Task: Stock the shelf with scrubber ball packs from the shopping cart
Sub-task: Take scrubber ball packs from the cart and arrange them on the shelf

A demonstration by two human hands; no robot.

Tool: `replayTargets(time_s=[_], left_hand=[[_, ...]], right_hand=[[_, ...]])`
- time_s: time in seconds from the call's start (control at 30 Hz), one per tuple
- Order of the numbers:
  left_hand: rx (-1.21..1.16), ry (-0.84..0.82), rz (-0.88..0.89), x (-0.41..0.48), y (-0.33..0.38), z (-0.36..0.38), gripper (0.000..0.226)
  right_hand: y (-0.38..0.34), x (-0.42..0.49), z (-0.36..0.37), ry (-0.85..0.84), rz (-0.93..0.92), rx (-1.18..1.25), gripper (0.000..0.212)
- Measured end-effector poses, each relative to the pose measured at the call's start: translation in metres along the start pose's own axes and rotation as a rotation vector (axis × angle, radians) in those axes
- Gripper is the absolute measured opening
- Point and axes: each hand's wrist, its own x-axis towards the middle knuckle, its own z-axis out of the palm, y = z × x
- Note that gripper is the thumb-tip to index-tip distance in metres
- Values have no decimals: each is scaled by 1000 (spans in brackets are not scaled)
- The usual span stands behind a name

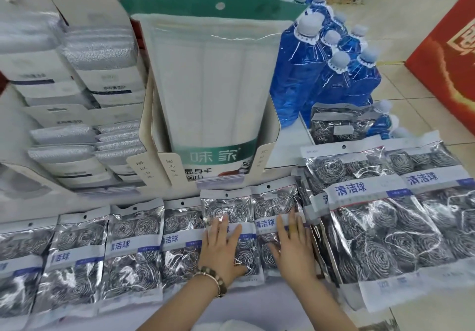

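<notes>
Left of our fingers: a row of packs (pixel 133 248), hang-holes at the far end. Left hand (pixel 222 245) flat, fingers spread, on one scrubber ball pack (pixel 231 207) lying on the shelf (pixel 257 305); right hand (pixel 293 248) likewise on the neighbouring pack (pixel 272 204). Long axes run away from us. Beyond fingertips: cloth display box (pixel 210 94). Right: larger packs (pixel 380 227).

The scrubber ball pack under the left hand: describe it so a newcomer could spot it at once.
Find the tall white cloth pack with the green band, mid-shelf. Below it runs a row of silver scrubber ball packs. The wanted pack lies under the left hand, which wears a beaded bracelet; its right-hand neighbour is under the bare-wristed right hand.
</notes>
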Motion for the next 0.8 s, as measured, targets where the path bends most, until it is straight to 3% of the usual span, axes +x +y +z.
replayTargets(time_s=[0.27,0.57,0.8], left_hand=[[126,-164,-16,20,2,-8,112],[138,-209,2,21,-5,-11,114],[147,-251,-11,24,-1,-12,114]], right_hand=[[-3,11,0,-212,26,23,99],[-3,13,-1,-256,16,108,92],[2,15,8,-252,27,102,112]])
